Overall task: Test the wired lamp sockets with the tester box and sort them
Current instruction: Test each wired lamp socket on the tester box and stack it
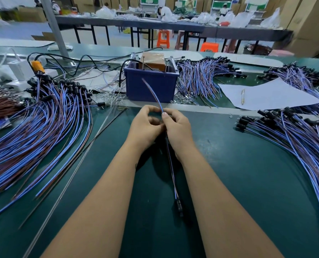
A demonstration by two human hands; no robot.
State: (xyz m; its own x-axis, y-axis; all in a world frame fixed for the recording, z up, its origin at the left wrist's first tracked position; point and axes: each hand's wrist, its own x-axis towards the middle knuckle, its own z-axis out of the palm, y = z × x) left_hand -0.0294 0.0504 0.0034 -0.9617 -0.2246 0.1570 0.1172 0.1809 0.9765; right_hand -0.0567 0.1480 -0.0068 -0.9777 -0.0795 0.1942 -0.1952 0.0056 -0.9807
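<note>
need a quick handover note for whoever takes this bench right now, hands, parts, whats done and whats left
Left hand and right hand both pinch one wired socket's leads; its free wire ends point toward the blue tester bin, and its black socket lies on the green mat between the forearms.
Piles of wired sockets lie left, right and behind the bin; which are tested cannot be told.
Left: test this one, then sort it.

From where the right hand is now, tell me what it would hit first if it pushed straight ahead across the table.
Probably the blue bin holding the tester box. The right hand, pinching a blue and brown wire together with the left hand, points toward its front wall, with only bare green mat and a metal strip between. Depth is uncertain.
</note>
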